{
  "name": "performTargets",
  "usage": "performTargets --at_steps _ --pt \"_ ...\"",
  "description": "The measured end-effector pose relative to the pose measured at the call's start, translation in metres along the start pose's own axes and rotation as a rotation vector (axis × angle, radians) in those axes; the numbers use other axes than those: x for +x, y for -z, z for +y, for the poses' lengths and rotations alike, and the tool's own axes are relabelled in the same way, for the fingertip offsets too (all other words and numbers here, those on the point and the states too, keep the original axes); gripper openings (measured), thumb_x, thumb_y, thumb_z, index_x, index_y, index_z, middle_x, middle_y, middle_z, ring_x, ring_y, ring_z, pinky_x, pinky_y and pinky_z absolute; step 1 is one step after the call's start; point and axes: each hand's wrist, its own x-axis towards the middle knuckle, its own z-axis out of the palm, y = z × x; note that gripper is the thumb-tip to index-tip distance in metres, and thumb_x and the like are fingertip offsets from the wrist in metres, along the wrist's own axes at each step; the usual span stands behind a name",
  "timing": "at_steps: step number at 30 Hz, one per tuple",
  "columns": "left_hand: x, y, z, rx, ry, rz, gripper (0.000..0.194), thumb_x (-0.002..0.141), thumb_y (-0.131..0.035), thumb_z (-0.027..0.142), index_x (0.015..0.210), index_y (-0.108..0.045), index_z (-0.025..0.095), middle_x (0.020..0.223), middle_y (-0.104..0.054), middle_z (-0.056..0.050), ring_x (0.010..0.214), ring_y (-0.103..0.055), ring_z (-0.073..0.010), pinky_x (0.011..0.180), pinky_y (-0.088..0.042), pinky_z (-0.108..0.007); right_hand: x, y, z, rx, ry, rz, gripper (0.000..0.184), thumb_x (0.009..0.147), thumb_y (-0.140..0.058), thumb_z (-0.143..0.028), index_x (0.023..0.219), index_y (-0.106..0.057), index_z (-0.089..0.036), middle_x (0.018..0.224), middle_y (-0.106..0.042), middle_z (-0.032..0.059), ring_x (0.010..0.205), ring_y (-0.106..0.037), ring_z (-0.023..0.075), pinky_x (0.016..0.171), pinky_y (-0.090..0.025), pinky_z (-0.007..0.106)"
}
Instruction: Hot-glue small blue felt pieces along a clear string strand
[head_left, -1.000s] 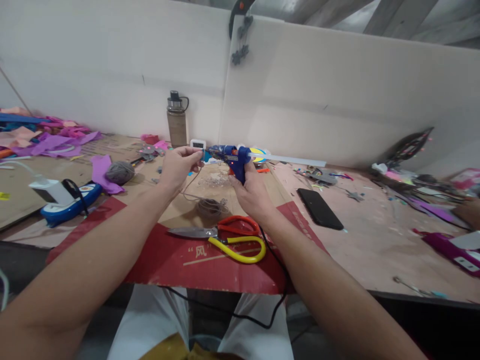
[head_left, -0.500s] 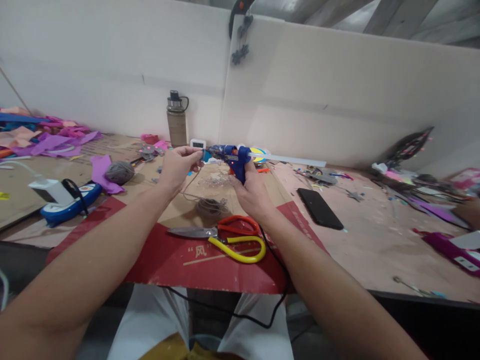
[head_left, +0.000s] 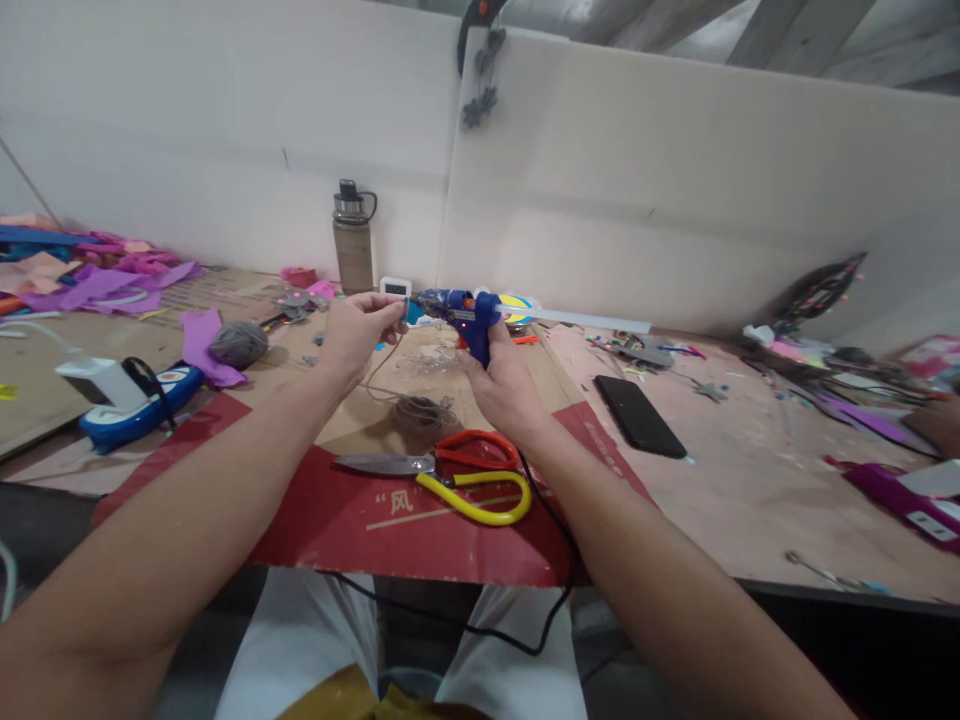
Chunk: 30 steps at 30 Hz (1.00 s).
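Currently, left grip pinched on one yarn strand, right grip around one glue gun.

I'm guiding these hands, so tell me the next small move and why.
I'd have the right hand ease the glue gun slightly back: its nozzle sits right by the fingertips of the left hand, and its red light is lit, so it may be hot.

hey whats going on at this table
A person grips a blue glue gun in the right hand, a pale glue stick jutting from its back. The left hand pinches the grey yarn close to the nozzle. Scissors lie on the red cardboard nearer the person.
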Motion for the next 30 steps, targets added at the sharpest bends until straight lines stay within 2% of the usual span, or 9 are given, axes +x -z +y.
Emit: performTargets --at_steps 9,13,15,17,19,21,25,28,30 --pt "0.001 0.001 -0.003 0.014 -0.021 -0.019 0.008 0.069 -0.069 0.019 0.071 -0.068 0.012 0.056 -0.061 -0.003 0.047 -0.054 -0.0084 0.045 -0.040 -0.019 0.000 0.000 -0.002 0.021 -0.011 0.001 0.037 0.083 -0.050 -0.022 0.120 -0.050 -0.023 0.110 -0.063 0.0098 0.107 -0.058 0.0265 0.098 -0.045 0.047" --pt "0.001 0.001 -0.003 0.000 0.019 -0.031 0.013 0.066 -0.073 0.022 0.070 -0.068 0.011 0.057 -0.061 -0.003 0.050 -0.056 -0.0093 0.045 -0.039 -0.020 0.001 -0.001 0.002 0.088 -0.064 0.042 0.033 0.083 -0.051 -0.025 0.117 -0.050 -0.022 0.105 -0.063 0.0095 0.099 -0.060 0.0249 0.091 -0.049 0.046" --pt "0.001 0.001 -0.003 -0.024 0.043 -0.043 0.015 0.065 -0.074 0.023 0.070 -0.067 0.011 0.058 -0.061 -0.003 0.050 -0.055 -0.0091 0.045 -0.038 -0.020 0.002 -0.002 0.006 0.164 -0.109 0.072 0.031 0.084 -0.052 -0.028 0.114 -0.049 -0.022 0.100 -0.064 0.0082 0.092 -0.060 0.0230 0.083 -0.052 0.042" --pt "0.000 0.001 -0.002 -0.038 0.041 -0.041 0.015 0.064 -0.074 0.023 0.070 -0.066 0.011 0.057 -0.060 -0.003 0.050 -0.055 -0.0089 0.045 -0.038 -0.020 0.005 -0.003 0.012 0.273 -0.172 0.098 0.030 0.083 -0.051 -0.030 0.112 -0.047 -0.023 0.094 -0.063 0.0057 0.078 -0.059 0.0190 0.069 -0.053 0.036" --pt "-0.001 0.000 -0.001 -0.023 0.022 -0.024 0.016 0.064 -0.073 0.023 0.071 -0.065 0.012 0.057 -0.060 -0.002 0.050 -0.055 -0.0090 0.044 -0.038 -0.019 0.008 -0.002 0.017 0.400 -0.260 0.126 0.028 0.082 -0.051 -0.029 0.108 -0.046 -0.024 0.089 -0.060 0.0022 0.063 -0.053 0.0137 0.056 -0.049 0.030" --pt "-0.001 0.000 0.000 0.028 -0.015 0.000 0.015 0.065 -0.072 0.024 0.072 -0.065 0.012 0.057 -0.060 -0.001 0.049 -0.054 -0.0086 0.044 -0.037 -0.019 0.010 0.002 0.021 0.492 -0.378 0.135 0.023 0.079 -0.054 -0.027 0.100 -0.046 -0.023 0.080 -0.056 -0.0017 0.054 -0.047 0.0098 0.049 -0.043 0.025" --pt "0.000 0.002 -0.001 0.207 -0.149 0.032 0.013 0.068 -0.071 0.027 0.071 -0.066 0.015 0.053 -0.057 0.002 0.043 -0.045 -0.0063 0.041 -0.031 -0.019 0.013 0.008 0.029 0.506 -0.633 0.080 0.018 0.072 -0.058 -0.018 0.085 -0.046 -0.021 0.065 -0.049 -0.0063 0.050 -0.043 0.0073 0.046 -0.037 0.021" --pt "-0.001 0.003 -0.001 0.356 -0.277 0.053 0.011 0.069 -0.069 0.026 0.071 -0.068 0.016 0.057 -0.061 0.001 0.047 -0.048 -0.0071 0.043 -0.034 -0.019 0.014 0.008 0.035 0.437 -0.778 0.010 0.016 0.071 -0.059 -0.013 0.080 -0.047 -0.020 0.062 -0.051 -0.0050 0.047 -0.042 0.0071 0.045 -0.034 0.021" --pt "-0.002 0.003 0.000 0.442 -0.336 0.046 0.009 0.070 -0.068 0.024 0.072 -0.068 0.016 0.059 -0.063 0.000 0.050 -0.052 -0.0080 0.045 -0.038 -0.019 0.014 0.008 0.040 0.361 -0.826 -0.064 0.014 0.071 -0.059 -0.011 0.075 -0.048 -0.019 0.059 -0.053 -0.0030 0.047 -0.045 0.0084 0.047 -0.037 0.022"
